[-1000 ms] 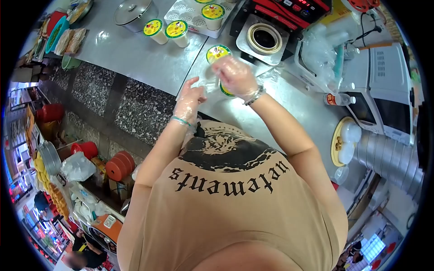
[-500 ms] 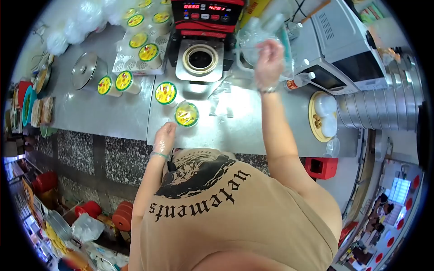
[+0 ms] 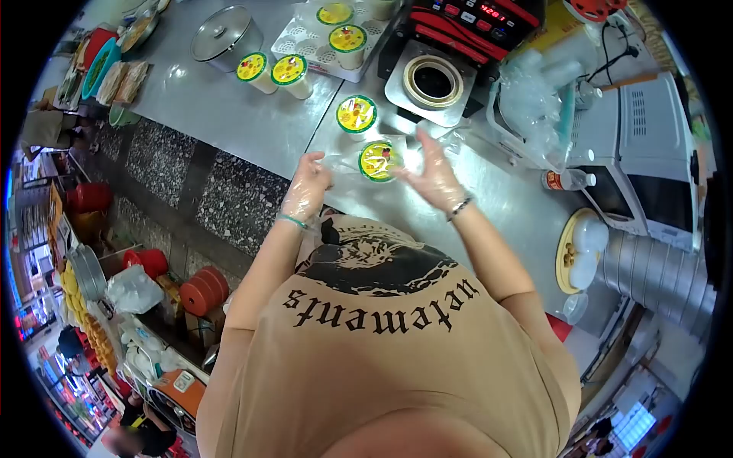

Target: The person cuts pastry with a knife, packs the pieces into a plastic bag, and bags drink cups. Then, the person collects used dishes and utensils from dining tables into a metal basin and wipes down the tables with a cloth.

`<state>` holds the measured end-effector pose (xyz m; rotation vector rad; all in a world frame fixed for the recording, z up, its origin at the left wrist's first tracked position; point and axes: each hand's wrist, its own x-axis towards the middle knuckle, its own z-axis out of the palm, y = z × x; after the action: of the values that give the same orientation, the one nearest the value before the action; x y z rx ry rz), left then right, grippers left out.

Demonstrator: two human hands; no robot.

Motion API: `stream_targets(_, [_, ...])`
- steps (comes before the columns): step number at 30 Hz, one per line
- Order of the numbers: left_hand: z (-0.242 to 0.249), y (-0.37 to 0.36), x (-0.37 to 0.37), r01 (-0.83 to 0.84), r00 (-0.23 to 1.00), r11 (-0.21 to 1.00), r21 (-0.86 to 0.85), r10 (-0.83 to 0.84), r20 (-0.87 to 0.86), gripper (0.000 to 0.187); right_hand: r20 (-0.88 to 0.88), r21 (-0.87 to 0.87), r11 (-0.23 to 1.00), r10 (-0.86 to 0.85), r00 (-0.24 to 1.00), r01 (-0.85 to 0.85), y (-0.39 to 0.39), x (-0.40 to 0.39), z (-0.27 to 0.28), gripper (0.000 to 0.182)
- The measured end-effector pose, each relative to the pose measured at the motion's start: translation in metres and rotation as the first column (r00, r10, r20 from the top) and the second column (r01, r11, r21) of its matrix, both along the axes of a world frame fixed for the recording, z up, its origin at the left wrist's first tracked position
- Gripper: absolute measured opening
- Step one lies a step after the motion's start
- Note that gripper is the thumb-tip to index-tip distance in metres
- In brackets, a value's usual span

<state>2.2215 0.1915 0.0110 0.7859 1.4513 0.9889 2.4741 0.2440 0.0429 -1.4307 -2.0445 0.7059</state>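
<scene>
Both hands wear clear plastic gloves. My left hand [image 3: 307,187] has curled fingers left of a sealed cup [image 3: 377,161] with a yellow, green-rimmed lid. Clear film shows between that hand and the cup; whether the fingers grip it is unclear. On the cup's other side is my right hand [image 3: 439,175], thumb and fingers spread, with nothing seen in it. Its thumb is close to the lid; contact cannot be made out. A second lidded cup [image 3: 356,114] stands just behind. Crumpled clear plastic [image 3: 456,137] lies beyond my right hand, below the sealing machine [image 3: 433,81].
More lidded cups [image 3: 290,72] stand near a white perforated tray [image 3: 305,44] and a lidded pot [image 3: 227,38]. At the right are a bin of plastic bags [image 3: 531,95], a bottle [image 3: 566,180], a yellow plate [image 3: 566,252] and a microwave [image 3: 649,153].
The view has turned, shifting the counter items rightward. My right hand has left the plastic bin and come down beside the nearest cup. My left hand remains near that cup.
</scene>
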Motion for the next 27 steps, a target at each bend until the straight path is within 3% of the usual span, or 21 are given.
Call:
stream_targets(1, [0.012,0.001,0.004,-0.011,1.0,1.0,0.001,0.011,-0.002,0.043,0.025,0.132,0.991,-0.001,1.0,-0.002,-0.006,-0.01,-0.022,0.037])
stream_targets(5, [0.049,0.003,0.031,0.015,0.993,0.999,0.046,-0.021,0.119,0.04,0.012,0.077,0.996,0.054,0.998,-0.054,0.0,-0.023,-0.031,0.031])
stream_targets(6, [0.043,0.008,0.033,0.091,0.99,0.991,0.101,-0.101,0.103,0.039,-0.216,-0.182,0.978,0.061,0.974,-0.102,0.0,-0.024,-0.027,0.029])
stream_targets(7, [0.036,0.01,0.036,0.166,0.98,0.975,0.147,-0.179,0.082,0.039,-0.424,-0.42,0.884,0.011,0.906,-0.207,-0.005,-0.025,-0.023,0.026])
stream_targets(9, [0.058,0.016,0.056,0.072,0.976,0.986,0.153,-0.102,0.195,0.039,-0.49,-0.414,0.856,0.077,0.868,-0.309,-0.02,-0.038,-0.004,0.024])
stream_targets(10, [0.06,0.02,0.056,0.18,0.98,0.97,0.162,-0.162,-0.116,0.037,-0.514,-0.247,0.912,0.164,0.842,-0.328,-0.025,-0.045,0.015,0.025])
stream_targets(11, [0.073,0.02,0.054,0.283,0.946,0.917,0.28,-0.22,-0.237,0.041,-0.511,-0.172,0.934,0.189,0.839,-0.315,-0.023,-0.052,0.031,0.031])
stream_targets(13, [0.11,0.02,0.051,0.363,0.906,0.782,0.506,-0.169,-0.389,0.047,-0.513,-0.162,0.949,0.152,0.845,-0.27,-0.019,-0.066,0.065,0.034])
stream_targets(14, [0.128,0.028,0.046,0.366,0.905,0.777,0.512,-0.169,-0.39,0.047,-0.552,-0.205,0.955,0.066,0.831,-0.213,-0.018,-0.075,0.074,0.033])
stream_targets(16, [0.159,0.04,0.031,0.432,0.867,0.639,0.637,-0.098,-0.489,0.052,-0.552,-0.174,0.969,0.053,0.832,-0.177,-0.002,-0.087,0.089,0.031])
stream_targets(17, [0.171,0.048,0.021,0.43,0.868,0.635,0.642,-0.095,-0.487,0.052,-0.554,-0.137,0.98,0.045,0.831,-0.144,0.009,-0.096,0.098,0.03])
stream_targets(18, [0.181,0.056,0.009,0.506,0.833,0.455,0.733,-0.037,-0.552,0.056,-0.713,-0.18,0.966,0.002,0.701,-0.186,0.019,-0.108,0.109,0.033])
stream_targets(19, [0.187,0.066,-0.003,0.575,0.798,0.253,0.778,0.032,-0.601,0.06,-0.711,-0.062,0.982,0.083,0.698,-0.18,0.033,-0.117,0.13,0.032])
stream_targets(21, [0.198,0.088,-0.03,0.63,0.77,0.231,0.742,-0.058,-0.636,0.067,-0.651,-0.052,0.984,0.098,0.753,-0.172,0.067,-0.136,0.15,0.026])
stream_targets(22, [0.208,0.108,-0.05,0.645,0.745,0.229,0.729,0.024,-0.667,0.07,-0.578,-0.001,0.963,0.22,0.786,-0.27,0.093,-0.141,0.14,0.018])
stream_targets(23, [0.212,0.128,-0.07,0.661,0.714,0.232,0.714,0.1,-0.693,0.073,-0.697,-0.124,0.959,0.1,0.711,-0.256,0.101,-0.164,0.159,0.016])
stream_targets(24, [0.203,0.147,-0.083,0.396,0.788,0.28,0.874,0.384,-0.48,0.07,-0.705,-0.126,0.966,0.074,0.706,-0.227,0.118,-0.182,0.17,0.018])
stream_targets(25, [0.186,0.167,-0.093,0.395,0.793,0.276,0.876,0.38,-0.477,0.07,-0.712,-0.127,0.971,0.052,0.7,-0.201,0.139,-0.201,0.178,0.02])
stream_targets(26, [0.168,0.188,-0.105,0.418,0.826,0.426,0.802,0.188,-0.531,0.069,-0.707,-0.101,0.983,0.038,0.706,-0.154,0.158,-0.219,0.183,0.021])
stream_targets(27, [0.159,0.211,-0.12,0.449,0.833,0.557,0.699,0.023,-0.554,0.068,-0.489,0.032,0.996,0.084,0.868,-0.079,0.175,-0.231,0.193,0.02])
